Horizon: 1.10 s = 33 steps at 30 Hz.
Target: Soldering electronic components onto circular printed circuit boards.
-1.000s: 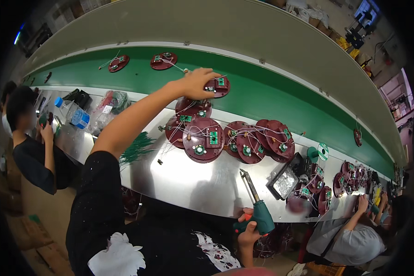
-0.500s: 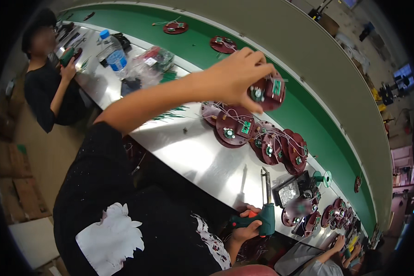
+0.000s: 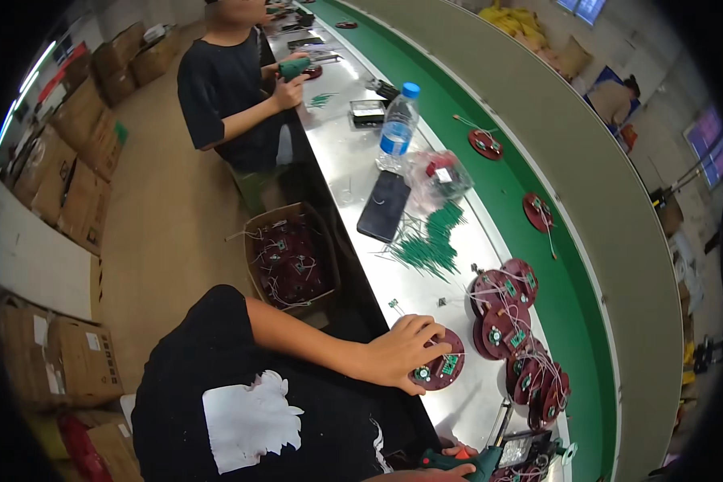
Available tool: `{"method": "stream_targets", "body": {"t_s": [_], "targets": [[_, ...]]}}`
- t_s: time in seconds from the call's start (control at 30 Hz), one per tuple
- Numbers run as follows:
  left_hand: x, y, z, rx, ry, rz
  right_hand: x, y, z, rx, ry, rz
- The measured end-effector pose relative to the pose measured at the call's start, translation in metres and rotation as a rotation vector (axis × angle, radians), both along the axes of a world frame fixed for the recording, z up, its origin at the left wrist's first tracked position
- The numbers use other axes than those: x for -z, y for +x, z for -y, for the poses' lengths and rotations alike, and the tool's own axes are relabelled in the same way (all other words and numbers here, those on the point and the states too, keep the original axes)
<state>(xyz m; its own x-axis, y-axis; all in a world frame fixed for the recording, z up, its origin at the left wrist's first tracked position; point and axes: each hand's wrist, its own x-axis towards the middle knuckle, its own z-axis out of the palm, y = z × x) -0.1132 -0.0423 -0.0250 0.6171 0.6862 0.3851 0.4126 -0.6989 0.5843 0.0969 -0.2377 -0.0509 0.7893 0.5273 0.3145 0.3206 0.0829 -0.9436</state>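
As the head view shows it, the left hand [image 3: 403, 353] curls partly closed over a maroon disc [image 3: 450, 371] at the front edge of the bench [image 3: 333, 136]; whether the disc rests there or is slightly raised I cannot tell. At the lower edge, the right hand [image 3: 456, 472] is wrapped around a green soldering gun [image 3: 487, 463], its grip partly cut off, its tip beside the piled discs [image 3: 538, 386]. If the gun swung towards that pile, the tip, if hot, could scorch the loose white leads. A slackened left grip could let the disc slip off the edge, and a snagged lead could drag neighbouring discs out of place.
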Motion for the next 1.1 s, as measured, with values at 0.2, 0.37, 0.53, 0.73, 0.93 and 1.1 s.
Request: {"method": "stream_targets", "body": {"t_s": [0.2,0.37,0.53,0.73,0.93,1.1], "targets": [[0.003,0.013,0.009,-0.070,-0.017,-0.014,0.010,0.000,-0.010,-0.010,0.149,-0.440],[-0.006,0.001,-0.012,-0.082,-0.013,0.004,-0.003,-0.026,-0.061,-0.175,0.162,-0.320],[-0.006,-0.017,-0.084,-0.138,0.127,0.103,0.005,-0.015,-0.050,-0.166,0.144,-0.203],[-0.002,-0.046,-0.163,-0.241,0.106,0.002,0.011,-0.003,-0.045,-0.194,0.156,-0.233],[0.000,-0.047,-0.179,-0.136,0.084,-0.060,0.016,-0.006,-0.047,-0.272,0.163,-0.244],[0.002,-0.042,-0.181,-0.129,0.136,-0.064,0.012,-0.002,-0.046,-0.243,0.212,-0.341]]}}
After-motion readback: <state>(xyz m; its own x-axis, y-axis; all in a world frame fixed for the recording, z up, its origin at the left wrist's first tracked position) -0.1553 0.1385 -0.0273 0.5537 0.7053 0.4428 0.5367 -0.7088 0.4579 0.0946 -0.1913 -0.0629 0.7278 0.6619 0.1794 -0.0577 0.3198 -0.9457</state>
